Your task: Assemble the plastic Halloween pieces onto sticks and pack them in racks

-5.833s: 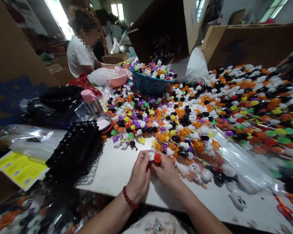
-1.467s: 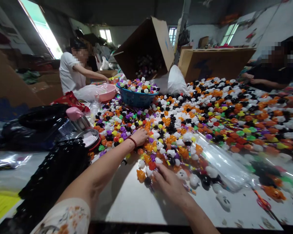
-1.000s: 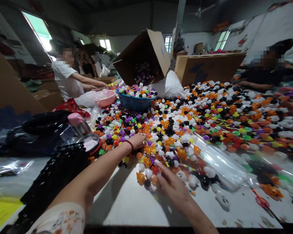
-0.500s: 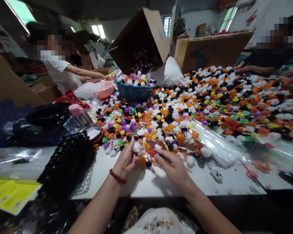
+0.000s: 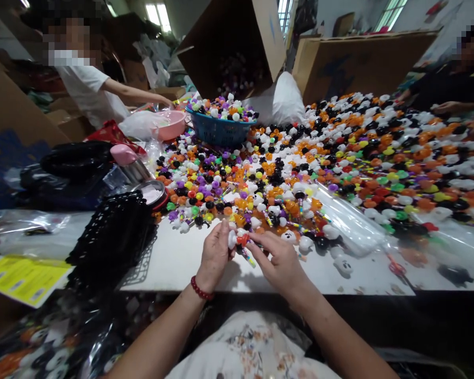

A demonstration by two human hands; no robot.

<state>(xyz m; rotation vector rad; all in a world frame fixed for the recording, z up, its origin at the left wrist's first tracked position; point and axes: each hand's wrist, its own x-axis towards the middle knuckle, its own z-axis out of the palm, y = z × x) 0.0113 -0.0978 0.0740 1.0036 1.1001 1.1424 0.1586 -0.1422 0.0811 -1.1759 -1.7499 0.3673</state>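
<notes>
Near the front of the white table, my left hand (image 5: 216, 253), with a red bead bracelet (image 5: 201, 288) at the wrist, is closed on a small white plastic figure (image 5: 231, 239). My right hand (image 5: 278, 260) pinches a small red plastic piece (image 5: 243, 239) right against the white one. Whether the two are joined I cannot tell. Just below the fingers shows a striped colourful stick (image 5: 248, 258). Beyond both hands spreads a pile of small plastic figures (image 5: 268, 168) in orange, white, black, purple, yellow and green.
A blue basket (image 5: 221, 129) full of pieces stands behind the pile, before a tipped cardboard box (image 5: 276, 47). Black mesh baskets (image 5: 106, 237) lie at left. Clear plastic bags (image 5: 347, 221) and red scissors (image 5: 397, 267) are at right. Two other people work across the table.
My hands have come closer together, and the red piece now meets the white figure. The camera view has tilted down, showing more of my lap.
</notes>
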